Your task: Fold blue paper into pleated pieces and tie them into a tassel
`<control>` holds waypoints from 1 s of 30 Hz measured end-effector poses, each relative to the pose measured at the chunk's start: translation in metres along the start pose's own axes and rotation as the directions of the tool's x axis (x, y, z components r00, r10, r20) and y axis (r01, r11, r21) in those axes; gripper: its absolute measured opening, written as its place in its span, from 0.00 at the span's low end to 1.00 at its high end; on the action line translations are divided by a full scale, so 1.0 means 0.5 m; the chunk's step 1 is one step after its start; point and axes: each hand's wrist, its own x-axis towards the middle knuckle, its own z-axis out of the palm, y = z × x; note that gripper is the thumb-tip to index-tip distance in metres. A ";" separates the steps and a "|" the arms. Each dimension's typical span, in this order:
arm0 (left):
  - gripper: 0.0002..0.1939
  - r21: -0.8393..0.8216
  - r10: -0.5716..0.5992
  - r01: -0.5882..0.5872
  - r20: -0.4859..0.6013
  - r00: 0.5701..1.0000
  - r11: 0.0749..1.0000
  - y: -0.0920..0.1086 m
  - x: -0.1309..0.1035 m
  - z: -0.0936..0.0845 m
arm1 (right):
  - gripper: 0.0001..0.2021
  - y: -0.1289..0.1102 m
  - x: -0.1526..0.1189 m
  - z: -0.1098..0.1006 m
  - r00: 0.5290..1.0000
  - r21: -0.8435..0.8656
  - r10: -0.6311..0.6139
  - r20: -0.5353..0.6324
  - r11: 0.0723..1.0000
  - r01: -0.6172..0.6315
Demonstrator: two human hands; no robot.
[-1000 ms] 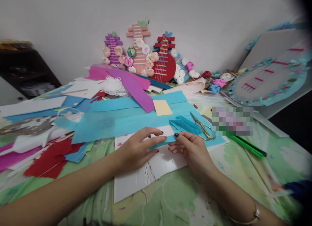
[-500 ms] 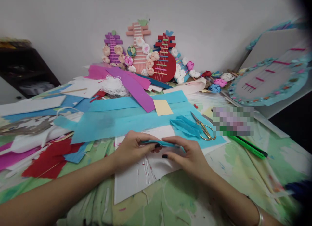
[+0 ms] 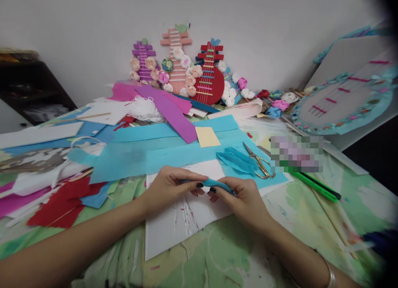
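A narrow folded strip of blue paper (image 3: 214, 182) spans the gap between my two hands. My left hand (image 3: 169, 186) pinches its left part between thumb and fingers. On its right part, my right hand (image 3: 244, 197) is closed, with the thumb below and fingers curled over the top. Beneath both hands lies a white board (image 3: 168, 234) with glossy streaks on it. Just beyond, a large light-blue sheet (image 3: 168, 153) carries crumpled blue paper (image 3: 236, 160), open gold-handled scissors (image 3: 261, 163) and a small cream card (image 3: 207, 137).
Paper lute shapes with flowers, one of them red (image 3: 211, 83), lean on the wall. White string (image 3: 146, 109) and a purple strip (image 3: 174, 116) lie behind the sheet. Red paper (image 3: 59, 203) is at left, a green cutter (image 3: 317, 186) at right. A decorated board (image 3: 336, 101) stands at far right.
My right hand's fingers and thumb have closed onto the blue strip and moved slightly nearer my left hand. My left hand keeps its hold, almost unmoved.
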 end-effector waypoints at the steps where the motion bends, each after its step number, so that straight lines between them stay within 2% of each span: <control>1: 0.07 -0.017 -0.003 0.003 -0.017 1.000 1.000 0.000 0.002 0.000 | 0.08 -0.001 0.000 0.000 1.000 0.011 0.007 0.000 1.000 -0.007; 4: 0.05 -0.027 -0.009 0.007 -0.046 0.999 1.000 0.003 0.006 0.001 | 0.08 -0.002 0.002 0.000 1.000 0.015 0.005 0.004 1.000 -0.005; 8: 0.04 -0.004 -0.034 0.034 -0.021 0.999 0.999 0.007 0.003 0.002 | 0.06 0.000 0.002 0.005 1.000 0.009 -0.026 -0.016 1.000 0.026; 15: 0.01 -0.004 -0.049 0.049 -0.028 0.998 0.999 0.009 -0.003 0.002 | 0.11 0.007 -0.001 0.013 0.998 0.159 -0.003 -0.065 0.987 0.013; 20: 0.05 -0.005 -0.042 0.042 -0.086 0.995 0.999 0.009 0.001 0.002 | 0.10 0.002 -0.003 0.007 0.994 0.083 -0.016 -0.104 0.996 0.025; 24: 0.06 -0.011 -0.008 0.007 -0.106 0.994 1.000 0.002 0.002 0.003 | 0.07 0.002 -0.002 0.004 0.997 0.052 -0.036 -0.075 0.998 0.040; 27: 0.05 -0.015 0.037 -0.039 -0.097 0.995 0.999 -0.006 0.000 0.002 | 0.07 0.002 0.000 0.003 0.997 0.086 0.005 -0.072 0.996 0.001; 30: 0.09 0.021 0.108 -0.106 -0.095 0.990 0.994 -0.011 -0.003 0.000 | 0.06 0.001 0.002 0.004 0.997 0.140 0.034 -0.071 0.990 -0.024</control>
